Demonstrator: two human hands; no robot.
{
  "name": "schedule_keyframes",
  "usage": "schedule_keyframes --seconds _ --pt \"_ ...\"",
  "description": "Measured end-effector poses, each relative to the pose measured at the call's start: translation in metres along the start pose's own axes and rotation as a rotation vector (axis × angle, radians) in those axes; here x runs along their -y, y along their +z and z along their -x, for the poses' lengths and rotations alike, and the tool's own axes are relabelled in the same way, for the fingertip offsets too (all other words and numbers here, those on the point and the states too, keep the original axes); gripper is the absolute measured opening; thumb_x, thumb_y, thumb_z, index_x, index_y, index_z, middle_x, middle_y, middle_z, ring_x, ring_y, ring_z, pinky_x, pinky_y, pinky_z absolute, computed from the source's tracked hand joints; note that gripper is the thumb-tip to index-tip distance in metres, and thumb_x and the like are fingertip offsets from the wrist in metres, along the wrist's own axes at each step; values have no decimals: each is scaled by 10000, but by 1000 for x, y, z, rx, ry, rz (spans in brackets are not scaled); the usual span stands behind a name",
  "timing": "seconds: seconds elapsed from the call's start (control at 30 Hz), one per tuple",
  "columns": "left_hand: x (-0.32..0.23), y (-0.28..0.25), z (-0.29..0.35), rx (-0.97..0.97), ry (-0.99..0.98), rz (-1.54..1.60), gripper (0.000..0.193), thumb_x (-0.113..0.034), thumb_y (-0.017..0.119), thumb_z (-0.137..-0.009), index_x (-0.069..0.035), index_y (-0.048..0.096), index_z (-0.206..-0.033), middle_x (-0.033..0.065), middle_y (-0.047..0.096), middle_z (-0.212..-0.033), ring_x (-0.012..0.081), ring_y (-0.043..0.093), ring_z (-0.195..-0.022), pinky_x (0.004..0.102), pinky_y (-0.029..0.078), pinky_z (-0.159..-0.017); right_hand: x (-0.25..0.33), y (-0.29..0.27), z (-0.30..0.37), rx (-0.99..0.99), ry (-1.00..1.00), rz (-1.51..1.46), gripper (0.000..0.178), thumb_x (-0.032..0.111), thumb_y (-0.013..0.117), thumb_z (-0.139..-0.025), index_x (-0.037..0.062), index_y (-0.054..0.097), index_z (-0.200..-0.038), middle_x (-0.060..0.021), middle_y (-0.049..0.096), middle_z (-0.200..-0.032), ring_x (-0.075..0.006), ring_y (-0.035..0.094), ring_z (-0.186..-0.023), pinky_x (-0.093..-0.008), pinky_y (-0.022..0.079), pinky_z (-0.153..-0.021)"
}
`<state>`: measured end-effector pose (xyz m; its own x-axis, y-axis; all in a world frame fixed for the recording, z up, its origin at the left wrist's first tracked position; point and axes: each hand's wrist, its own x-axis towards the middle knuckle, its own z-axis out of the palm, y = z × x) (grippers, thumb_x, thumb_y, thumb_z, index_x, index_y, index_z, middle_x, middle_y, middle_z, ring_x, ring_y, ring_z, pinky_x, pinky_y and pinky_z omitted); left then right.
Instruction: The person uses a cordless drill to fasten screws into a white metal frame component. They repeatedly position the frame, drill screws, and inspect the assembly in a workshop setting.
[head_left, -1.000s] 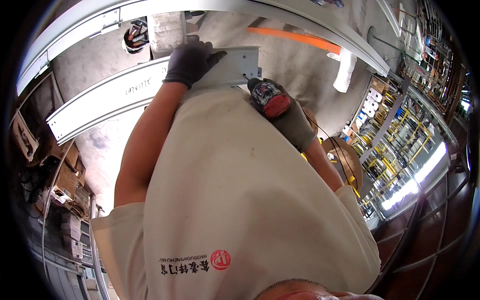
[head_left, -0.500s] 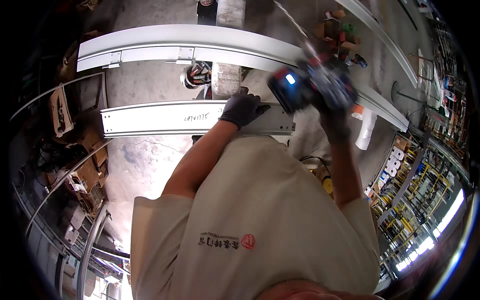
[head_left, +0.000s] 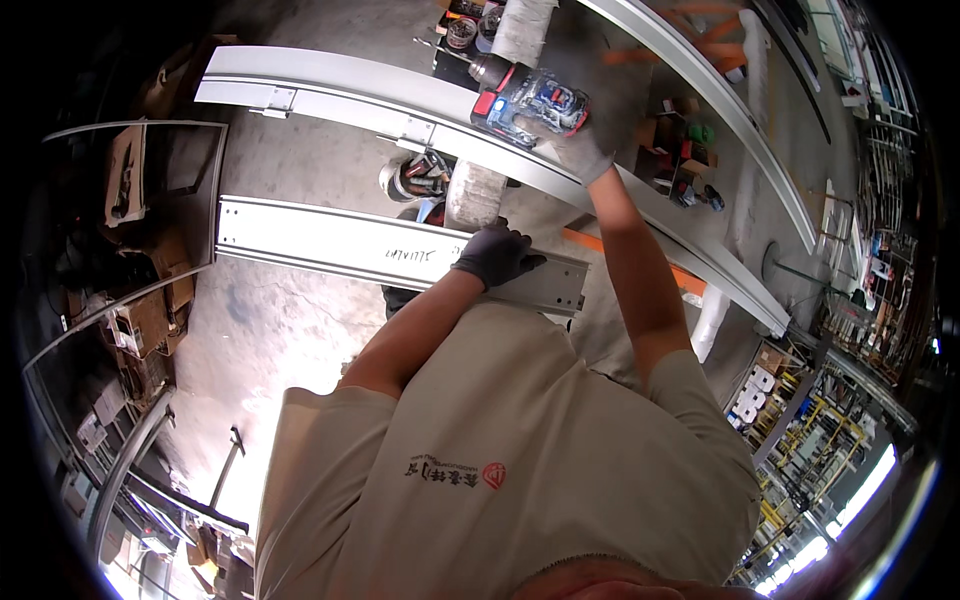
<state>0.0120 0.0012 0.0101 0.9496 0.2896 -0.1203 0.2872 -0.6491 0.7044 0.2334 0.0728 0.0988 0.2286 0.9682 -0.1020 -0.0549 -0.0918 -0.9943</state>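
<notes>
Left to right, roughly. Left hand, dark glove, pressed flat on the short metal rail, fingers spread over the top near its right end, pinning rather than gripping. Rail stretching away left of those fingers, scribble on its face just beside them, a few small holes near both ends.

Above the fingers: a white roll propping things up, plus a paint can on the concrete floor.

Right hand, light glove, clenched around the handle of a red and black drill. Drill raised, bit pointing up-left, tip hanging past the long rail and well apart from the short one. No contact with any metal.

Progress guess: piece held steady, tool in hand, but no drilling going on right now. Can't tell whether the holes on the short rail are fresh or factory. Drill not lined up with anything yet.
</notes>
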Motion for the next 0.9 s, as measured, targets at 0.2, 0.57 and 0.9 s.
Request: schedule_keyframes --seconds 0.2,0.57,0.9 --pt "-5 -9 1 16 -3 -11 523 -579 636 -946 -77 740 -843 174 714 -807 353 702 -902 505 582 -750 -8 -22 -11 81 122 -41 424 158 916 -826 62 719 -1189 -10 760 -1117 -103 696 -990 -301 577 -892" --pt "-4 -8 0 -18 19 -53 514 -567 612 -966 -82 732 -844 178 707 -799 370 713 -808 503 573 -722 -15 -16 -13 -13 39 71 418 185 908 -830 76 732 -1193 0 773 -1058 -94 691 -982 -310 571 -903" --pt "-6 -7 -1 20 1 -46 538 -596 590 -963 -90 737 -854 179 729 -848 381 726 -804 502 574 -743 -36 -58 175 -603 -293 532 260 13 686 -943 -15 678 -1201 -117 722 -1158 -178 664 -1104 -314 512 -974"
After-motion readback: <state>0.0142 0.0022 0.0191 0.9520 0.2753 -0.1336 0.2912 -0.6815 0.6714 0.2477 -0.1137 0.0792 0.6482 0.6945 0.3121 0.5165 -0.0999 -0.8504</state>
